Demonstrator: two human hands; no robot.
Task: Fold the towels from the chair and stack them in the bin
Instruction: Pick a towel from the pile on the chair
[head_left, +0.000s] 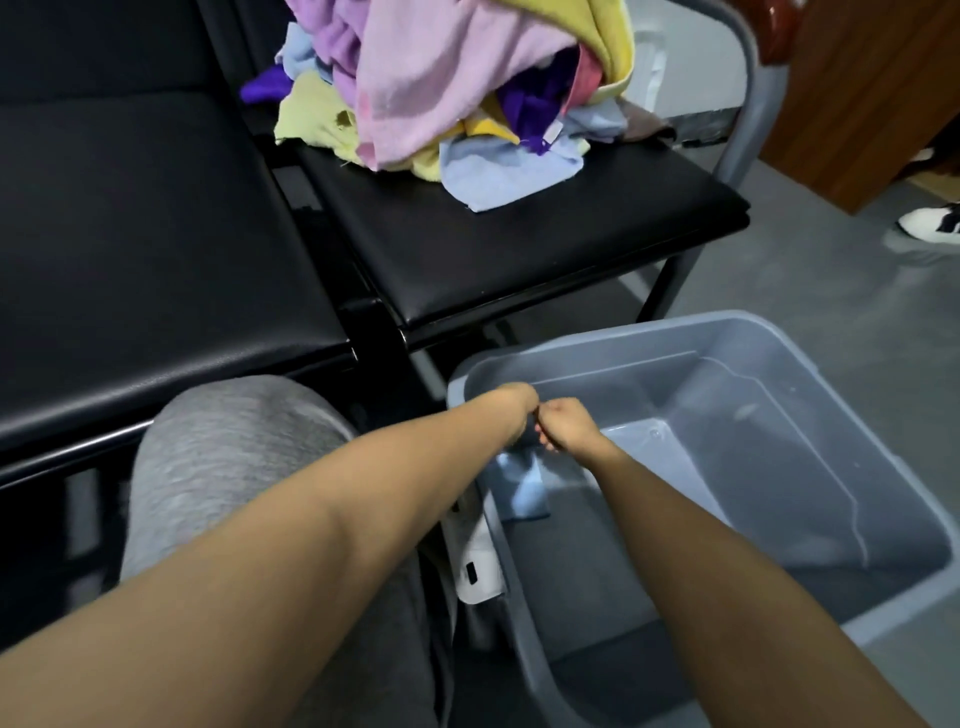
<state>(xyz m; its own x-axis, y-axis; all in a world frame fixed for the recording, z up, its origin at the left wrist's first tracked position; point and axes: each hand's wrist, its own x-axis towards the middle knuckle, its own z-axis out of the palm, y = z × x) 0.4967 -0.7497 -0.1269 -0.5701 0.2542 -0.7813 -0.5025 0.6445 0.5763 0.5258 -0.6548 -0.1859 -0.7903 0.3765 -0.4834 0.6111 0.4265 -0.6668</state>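
Your left hand (513, 410) and right hand (567, 427) meet knuckle to knuckle over the near left corner of the grey bin (779, 493); both are curled, seemingly pinching the top of a light blue towel (525, 491), though the fingertips are hidden; the towel hangs below them inside the bin, by its left wall; beyond, the pile of towels (441, 88) sits on the black chair (519, 260), a blue one spilling forward.

The towel pile (447, 98) sitting behind, the bin (779, 374) standing in front.
The towel pile is lying on the chair seat (519, 249), a second seat (156, 234) to its left; the bin is standing before it, one towel (527, 488) hanging inside its left end.
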